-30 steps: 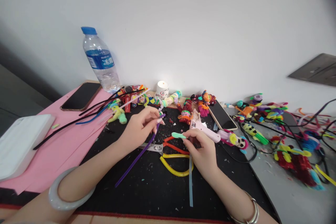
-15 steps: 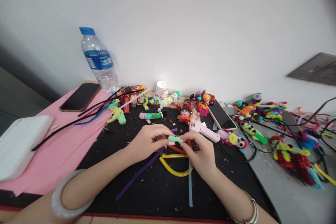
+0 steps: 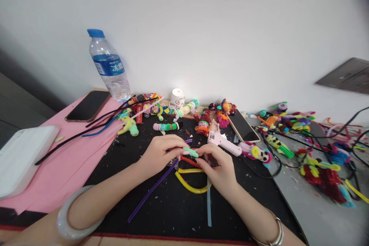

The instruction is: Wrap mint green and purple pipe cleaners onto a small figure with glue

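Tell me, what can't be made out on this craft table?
All in the head view:
- scissors: blades hidden under the left hand; only the handles show.
- purple pipe cleaner: upper end lost under that hand's fingers.
- green piece: shape partly covered by the right hand.
- white box: cut off by the left edge.
- bottle: label print too small.

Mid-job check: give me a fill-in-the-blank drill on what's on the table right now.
The water bottle has a ___ cap.
The left hand holds a long ___ pipe cleaner.
The right hand pinches a small green piece near the ___ glue gun.
Missing words: blue; purple; pink.
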Action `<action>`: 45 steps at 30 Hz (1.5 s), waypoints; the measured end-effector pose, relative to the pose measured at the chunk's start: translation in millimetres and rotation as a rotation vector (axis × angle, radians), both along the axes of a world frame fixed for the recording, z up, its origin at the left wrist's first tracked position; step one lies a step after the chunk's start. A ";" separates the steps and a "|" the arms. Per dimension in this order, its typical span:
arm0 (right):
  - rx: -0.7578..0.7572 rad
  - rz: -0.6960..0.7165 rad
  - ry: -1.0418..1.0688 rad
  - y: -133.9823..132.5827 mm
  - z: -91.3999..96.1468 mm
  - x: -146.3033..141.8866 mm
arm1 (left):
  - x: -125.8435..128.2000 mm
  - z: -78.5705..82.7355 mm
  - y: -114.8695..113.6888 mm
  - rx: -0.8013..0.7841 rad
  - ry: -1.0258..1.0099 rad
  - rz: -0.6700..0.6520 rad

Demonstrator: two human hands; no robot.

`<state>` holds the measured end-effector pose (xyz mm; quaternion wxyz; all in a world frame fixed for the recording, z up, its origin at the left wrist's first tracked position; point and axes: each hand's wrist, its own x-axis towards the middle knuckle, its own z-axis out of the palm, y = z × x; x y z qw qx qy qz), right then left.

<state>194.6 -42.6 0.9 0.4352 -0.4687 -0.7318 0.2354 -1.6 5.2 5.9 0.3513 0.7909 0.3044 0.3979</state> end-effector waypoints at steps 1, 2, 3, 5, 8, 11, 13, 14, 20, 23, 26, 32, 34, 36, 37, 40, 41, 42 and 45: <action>-0.002 0.001 0.000 0.0 0.0 0.1 | -0.3 0.1 0.1 0.003 -0.005 0.020; -0.004 0.000 0.003 0.0 0.0 0.4 | -0.7 0.4 0.1 0.004 -0.010 0.041; -0.005 -0.001 0.009 -0.1 -0.2 0.8 | -1.1 0.9 0.3 0.000 -0.016 0.063; -0.009 -0.014 0.027 -0.4 -0.8 2.0 | -1.8 2.3 0.8 -0.033 -0.038 0.116; -0.014 -0.077 0.063 -0.2 -2.6 4.4 | -2.2 4.7 2.0 -0.158 -0.104 0.180; -0.034 -0.133 0.075 0.5 -3.8 6.4 | -1.3 5.9 1.8 -0.334 -0.190 0.120; -0.066 -0.132 0.085 0.5 -3.6 7.0 | 0.2 5.6 0.3 -0.458 -0.230 0.019; -0.083 -0.122 0.094 0.3 -3.1 6.9 | 1.2 5.2 -0.9 -0.518 -0.242 -0.033; -0.137 0.061 0.148 -0.3 3.4 0.8 | 7.1 2.4 -8.4 -0.679 -0.231 -0.272; -0.136 0.137 0.200 1.1 6.3 -2.2 | 8.5 1.7 -10.8 -0.659 -0.182 -0.317; -0.161 0.138 0.279 2.4 5.8 -2.3 | 8.9 2.5 -11.1 -0.618 -0.132 -0.320; -0.333 -0.077 0.588 5.1 -0.3 3.6 | 6.0 5.1 -3.3 -0.468 -0.203 -0.079; -0.381 -0.083 0.720 5.9 0.2 4.3 | 4.6 4.4 -0.4 -0.443 -0.232 0.054; -0.407 -0.058 0.814 6.3 2.0 3.6 | 4.0 3.7 0.9 -0.480 -0.255 0.143; -0.423 -0.048 0.840 6.3 3.0 2.8 | 4.2 3.7 0.8 -0.515 -0.263 0.161; -0.485 -0.040 0.873 6.1 5.2 0.5 | 5.9 6.5 -1.5 -0.608 -0.292 0.159; -0.502 -0.040 0.885 6.2 5.7 0.0 | 6.6 7.9 -2.5 -0.636 -0.296 0.160; -0.517 -0.038 0.899 6.3 6.2 -0.2 | 7.1 9.1 -3.3 -0.661 -0.297 0.165; -0.551 0.000 0.925 7.1 7.3 0.6 | 7.4 8.9 -3.8 -0.691 -0.298 0.182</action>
